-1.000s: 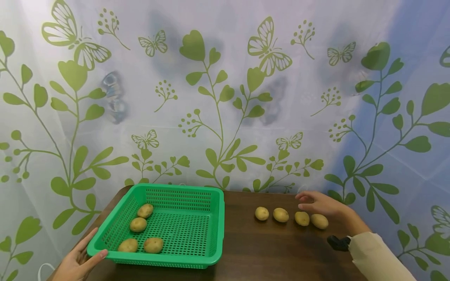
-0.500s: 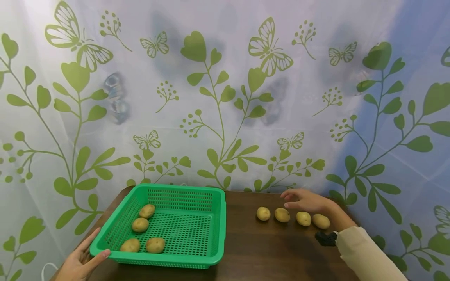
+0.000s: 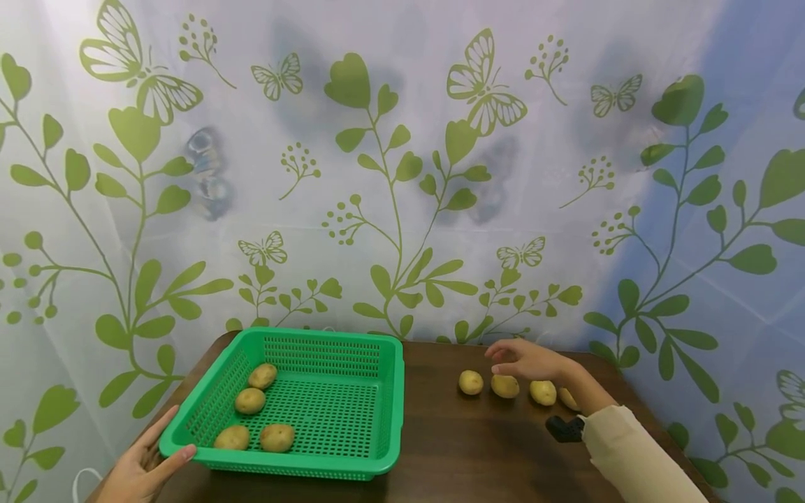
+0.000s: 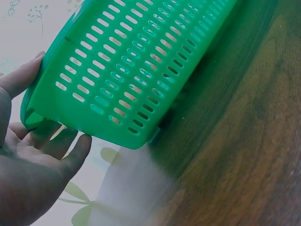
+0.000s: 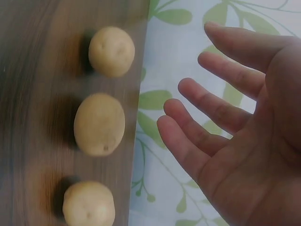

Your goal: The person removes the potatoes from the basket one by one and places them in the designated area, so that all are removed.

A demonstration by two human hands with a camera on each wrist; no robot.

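A green plastic basket (image 3: 289, 461) with slotted walls stands at the left of the brown table. My left hand (image 3: 135, 467) grips its near left corner, thumb over the rim and fingers underneath, as the left wrist view shows of that hand (image 4: 35, 162). Several potatoes (image 3: 277, 438) lie in the basket's left part. To the right, a row of potatoes (image 3: 470, 383) sits on the wood, the rightmost partly hidden behind my wrist. Over this row hovers my right hand (image 3: 531, 361), holding nothing, fingers spread and loosely bent beside the potatoes (image 5: 99, 125) in the right wrist view.
Behind the table (image 3: 434, 433) hangs a pale curtain (image 3: 428, 209) printed with green leaves and butterflies, close to its back edge. A black wrist strap piece (image 3: 564, 428) sits below my right wrist. A white cable (image 3: 82, 478) shows at lower left.
My right hand has moved left along the row, from above the right-hand potatoes to above the second from the left. My left hand has stayed on the basket, and the potatoes lie as before.
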